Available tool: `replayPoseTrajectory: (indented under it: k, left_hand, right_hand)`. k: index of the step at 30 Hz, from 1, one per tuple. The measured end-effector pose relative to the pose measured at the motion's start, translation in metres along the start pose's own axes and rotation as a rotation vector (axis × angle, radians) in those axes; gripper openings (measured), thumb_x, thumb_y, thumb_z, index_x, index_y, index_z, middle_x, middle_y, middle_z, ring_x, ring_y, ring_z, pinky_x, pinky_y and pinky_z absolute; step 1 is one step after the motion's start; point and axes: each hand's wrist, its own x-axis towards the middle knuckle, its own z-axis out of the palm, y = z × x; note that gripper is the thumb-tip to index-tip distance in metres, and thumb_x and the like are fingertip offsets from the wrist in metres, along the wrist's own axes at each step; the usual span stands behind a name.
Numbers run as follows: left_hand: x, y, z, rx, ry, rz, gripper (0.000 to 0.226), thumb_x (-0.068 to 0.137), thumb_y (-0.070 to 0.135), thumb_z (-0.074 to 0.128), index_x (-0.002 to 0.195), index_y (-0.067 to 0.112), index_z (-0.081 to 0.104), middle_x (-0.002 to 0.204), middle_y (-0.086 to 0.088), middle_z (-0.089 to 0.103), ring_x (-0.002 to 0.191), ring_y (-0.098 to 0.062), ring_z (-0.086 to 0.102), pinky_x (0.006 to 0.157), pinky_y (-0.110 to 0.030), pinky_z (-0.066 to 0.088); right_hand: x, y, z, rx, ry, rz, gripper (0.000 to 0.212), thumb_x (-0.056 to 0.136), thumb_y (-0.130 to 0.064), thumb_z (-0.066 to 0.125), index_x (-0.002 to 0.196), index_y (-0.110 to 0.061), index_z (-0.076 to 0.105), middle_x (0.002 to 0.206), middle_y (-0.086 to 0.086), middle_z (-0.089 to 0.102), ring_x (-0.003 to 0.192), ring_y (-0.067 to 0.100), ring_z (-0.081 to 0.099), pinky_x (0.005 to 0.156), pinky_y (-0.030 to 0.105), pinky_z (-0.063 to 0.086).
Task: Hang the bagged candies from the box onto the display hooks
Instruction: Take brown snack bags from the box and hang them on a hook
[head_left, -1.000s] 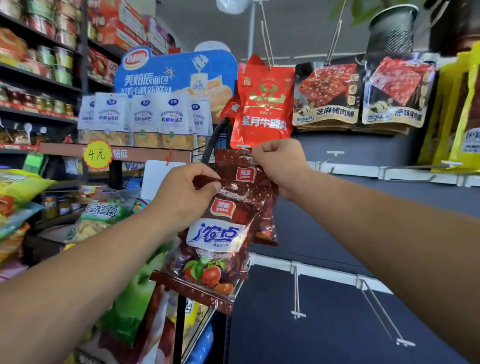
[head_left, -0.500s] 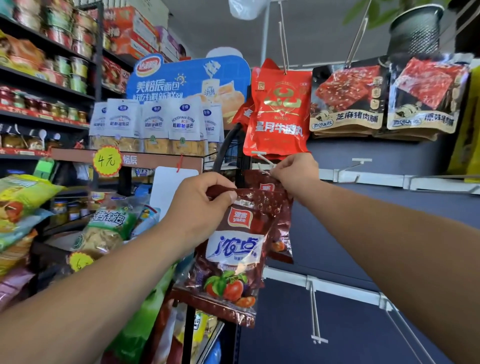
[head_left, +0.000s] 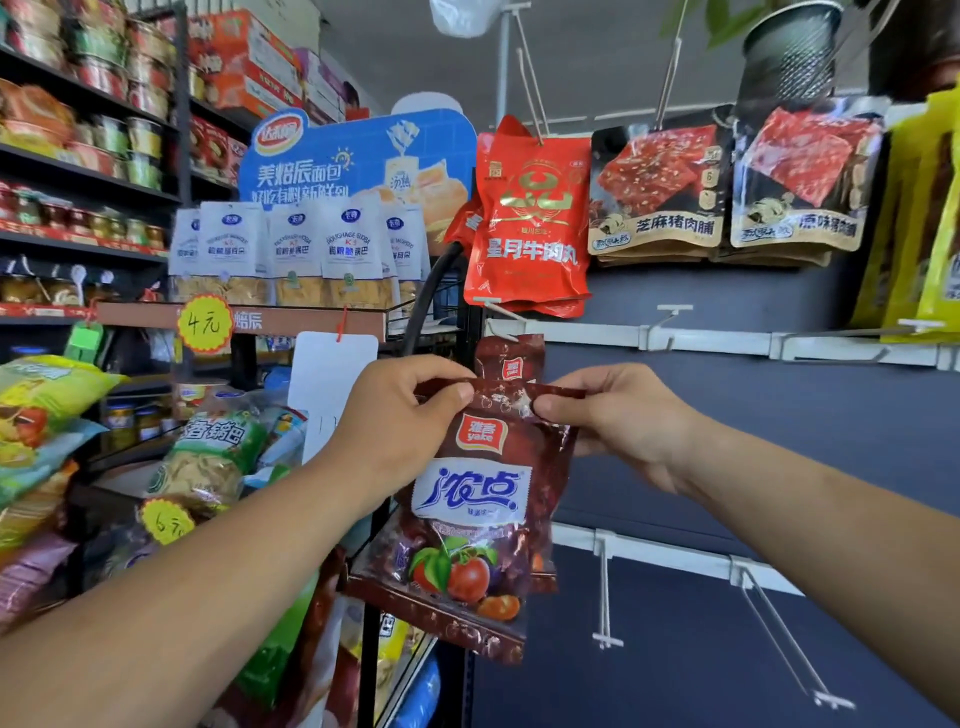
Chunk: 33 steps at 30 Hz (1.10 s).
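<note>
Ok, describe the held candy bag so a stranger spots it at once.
Find the dark blue display wall and the red bag at its left edge. Just below, left hand and right hand pinch the brown candy bag with printed fruit, in front of its twin.

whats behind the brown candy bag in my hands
A second brown bag of the same kind: its top with the red logo shows above the held candy bag, its right edge beside it. The rest is covered; more bags behind cannot be ruled out.

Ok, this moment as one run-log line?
phase: hanging | left hand: pinches candy bag top edge | right hand: pinches same edge | display hook: above, not threaded
</note>
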Motion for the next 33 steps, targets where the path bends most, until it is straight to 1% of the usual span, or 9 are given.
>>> replayPoseTrajectory:
  k: [5,9,11,13,19,22,25,28,33]
  left_hand:
    - [-0.001,0.001,-0.014,0.083,0.091,0.011,0.015,0.096,0.02,0.068,0.104,0.022,0.08,0.096,0.006,0.077,0.083,-0.005,0.073,0.082,-0.033,0.062]
    - [-0.004,0.008,-0.034,0.162,0.011,0.026,0.013,0.095,0.019,0.068,0.099,0.027,0.077,0.079,0.017,0.072,0.06,0.007,0.064,0.057,-0.004,0.046]
    - [-0.005,0.011,-0.036,0.212,-0.015,0.039,0.013,0.096,0.021,0.068,0.101,0.027,0.078,0.088,0.015,0.073,0.071,0.005,0.067,0.06,-0.003,0.045]
    - [-0.003,0.01,-0.037,0.21,0.01,0.047,0.013,0.096,0.021,0.067,0.101,0.027,0.078,0.093,0.014,0.074,0.081,-0.002,0.069,0.067,-0.012,0.05]
    - [0.002,0.006,-0.035,0.259,0.013,0.092,0.014,0.096,0.021,0.067,0.105,0.022,0.078,0.093,0.017,0.071,0.084,0.007,0.064,0.065,0.004,0.041]
    - [0.004,0.004,-0.033,0.174,0.028,0.071,0.013,0.095,0.019,0.068,0.101,0.023,0.079,0.088,0.02,0.071,0.074,0.015,0.062,0.062,0.002,0.041]
    - [0.005,0.001,-0.032,0.14,0.028,0.06,0.013,0.095,0.02,0.069,0.099,0.026,0.079,0.085,0.019,0.072,0.067,0.015,0.06,0.058,0.001,0.041]
    - [0.007,-0.003,-0.032,0.11,0.03,0.043,0.013,0.095,0.02,0.068,0.099,0.024,0.08,0.084,0.012,0.074,0.065,0.01,0.062,0.057,-0.003,0.043]
    - [0.027,-0.004,-0.023,0.073,0.071,0.038,0.01,0.091,0.021,0.074,0.096,0.027,0.08,0.087,0.01,0.077,0.073,-0.005,0.068,0.069,-0.017,0.051]
  right_hand:
    - [-0.008,-0.014,-0.017,-0.032,0.123,0.026,0.017,0.076,-0.006,0.087,0.087,-0.002,0.074,0.072,0.012,0.077,0.056,0.017,0.072,0.05,0.026,0.057]
    - [0.005,-0.026,-0.015,-0.088,0.259,-0.063,0.015,0.083,-0.008,0.083,0.08,-0.01,0.068,0.074,0.01,0.075,0.056,0.016,0.071,0.05,0.025,0.057]
    - [0.016,-0.033,-0.007,-0.123,0.307,-0.12,0.015,0.086,-0.011,0.081,0.081,-0.012,0.067,0.078,0.009,0.075,0.059,0.015,0.072,0.052,0.026,0.058]
    - [0.031,-0.037,0.002,-0.108,0.341,-0.158,0.015,0.086,-0.013,0.081,0.082,-0.013,0.066,0.084,0.011,0.076,0.067,0.02,0.074,0.059,0.03,0.061]
    - [0.065,-0.041,0.029,-0.017,0.425,-0.174,0.02,0.087,-0.013,0.079,0.08,-0.015,0.061,0.087,0.011,0.073,0.07,0.023,0.073,0.057,0.03,0.058]
    - [0.077,-0.036,0.034,-0.01,0.425,-0.145,0.02,0.087,-0.01,0.078,0.078,-0.014,0.061,0.083,0.011,0.071,0.067,0.023,0.071,0.061,0.033,0.061]
    - [0.089,-0.023,0.035,-0.072,0.439,-0.111,0.019,0.084,-0.01,0.079,0.075,-0.007,0.063,0.08,0.02,0.072,0.063,0.026,0.07,0.06,0.036,0.059]
    - [0.1,-0.012,0.034,-0.094,0.473,-0.087,0.022,0.08,-0.014,0.08,0.081,0.002,0.065,0.084,0.024,0.074,0.074,0.038,0.073,0.066,0.053,0.061]
    - [0.11,-0.003,0.016,-0.378,0.54,-0.092,0.024,0.082,-0.026,0.08,0.075,-0.016,0.06,0.08,0.008,0.069,0.079,0.029,0.07,0.064,0.035,0.054]
